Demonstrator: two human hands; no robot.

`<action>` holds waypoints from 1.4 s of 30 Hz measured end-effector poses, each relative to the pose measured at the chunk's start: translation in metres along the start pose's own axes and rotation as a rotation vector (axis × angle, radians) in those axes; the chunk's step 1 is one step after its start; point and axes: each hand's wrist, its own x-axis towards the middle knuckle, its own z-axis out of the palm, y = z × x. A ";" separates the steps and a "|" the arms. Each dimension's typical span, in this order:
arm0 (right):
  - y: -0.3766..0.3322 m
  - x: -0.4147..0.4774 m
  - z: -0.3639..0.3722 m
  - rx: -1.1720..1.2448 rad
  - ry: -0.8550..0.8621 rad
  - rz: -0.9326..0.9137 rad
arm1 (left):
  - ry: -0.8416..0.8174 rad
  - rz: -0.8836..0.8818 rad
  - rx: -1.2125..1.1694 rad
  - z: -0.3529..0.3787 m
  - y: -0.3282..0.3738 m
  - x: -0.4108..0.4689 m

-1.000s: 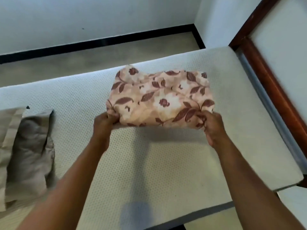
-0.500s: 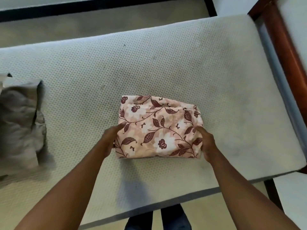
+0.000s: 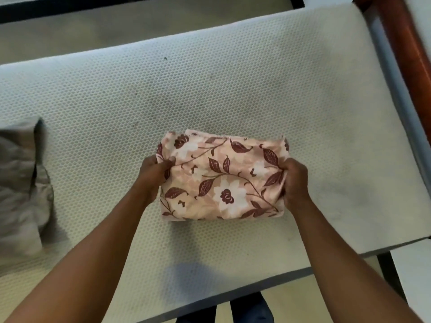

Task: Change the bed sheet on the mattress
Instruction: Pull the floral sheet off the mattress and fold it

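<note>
Bare white mattress [image 3: 233,89], honeycomb-textured, fills the view; wooden bed frame [image 3: 407,43] at far right, crumpled grey cloth [image 3: 21,183] lying on the mattress at the left. Folded floral bed sheet [image 3: 221,180] sits on the mattress near its front edge. Left hand [image 3: 154,174] grips the bundle's left end, thumb on top; right hand [image 3: 295,183] clutches the right end, fingers curled into fabric. Step judged: fresh sheet staged, not yet unfolded. Next move likely calls for finding a loose edge and opening the folds across the mattress.
</note>
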 end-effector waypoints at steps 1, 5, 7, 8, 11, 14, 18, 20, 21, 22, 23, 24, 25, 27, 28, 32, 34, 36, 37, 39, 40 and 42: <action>0.004 0.014 0.006 -0.053 0.016 0.003 | 0.036 0.004 0.035 0.005 0.000 0.009; 0.021 0.051 0.018 -0.204 0.062 0.116 | 0.095 -0.007 0.200 0.024 -0.009 0.039; 0.022 0.058 0.022 -0.221 0.079 0.086 | 0.114 0.040 0.248 0.030 -0.009 0.045; 0.021 0.058 0.023 -0.231 0.096 0.058 | 0.142 0.056 0.278 0.033 -0.009 0.047; 0.014 0.059 0.025 -0.339 0.131 -0.115 | 0.245 0.125 0.367 0.039 -0.004 0.055; 0.010 0.066 0.027 -0.481 0.127 -0.310 | 0.374 0.195 0.400 0.034 0.003 0.070; 0.015 0.078 0.027 -0.651 0.184 -0.287 | 0.402 0.241 0.530 0.029 0.003 0.076; 0.018 0.074 0.027 -0.589 0.264 -0.188 | 0.414 0.240 0.536 0.028 -0.003 0.071; 0.018 0.065 0.025 -0.540 0.302 -0.152 | 0.422 0.230 0.500 0.027 -0.009 0.064; 0.020 0.053 0.020 -0.506 0.322 -0.134 | 0.427 0.215 0.459 0.024 -0.018 0.056; 0.025 0.039 0.012 -0.484 0.315 -0.139 | 0.432 0.188 0.420 0.020 -0.030 0.046; 0.035 0.025 0.003 -0.481 0.290 -0.157 | 0.439 0.152 0.391 0.015 -0.043 0.035; 0.043 0.010 -0.007 -0.504 0.259 -0.172 | 0.439 0.103 0.381 0.011 -0.057 0.022; 0.059 -0.009 -0.025 -0.561 0.182 -0.175 | 0.402 0.022 0.385 0.003 -0.082 0.002; 0.066 -0.012 -0.032 -0.589 0.148 -0.190 | 0.380 0.004 0.385 0.001 -0.089 -0.003; 0.074 0.007 -0.040 -0.768 0.267 -0.185 | 0.372 -0.004 0.430 -0.003 -0.094 -0.002; 0.072 0.007 -0.039 -0.671 0.298 -0.153 | 0.355 0.000 0.435 -0.004 -0.094 -0.002; 0.068 -0.003 -0.042 -0.678 0.299 -0.317 | 0.356 0.130 0.555 -0.005 -0.096 -0.016; 0.066 -0.012 -0.044 -0.755 0.266 -0.477 | 0.366 0.274 0.676 -0.007 -0.097 -0.027; 0.065 -0.028 -0.050 -0.925 0.080 -0.807 | 0.305 0.597 0.952 -0.012 -0.100 -0.048; 0.065 -0.036 -0.052 -1.001 -0.061 -0.918 | 0.197 0.732 1.084 -0.014 -0.101 -0.058; 0.067 -0.043 -0.051 -1.196 -0.324 -1.013 | -0.044 0.882 1.335 -0.017 -0.106 -0.064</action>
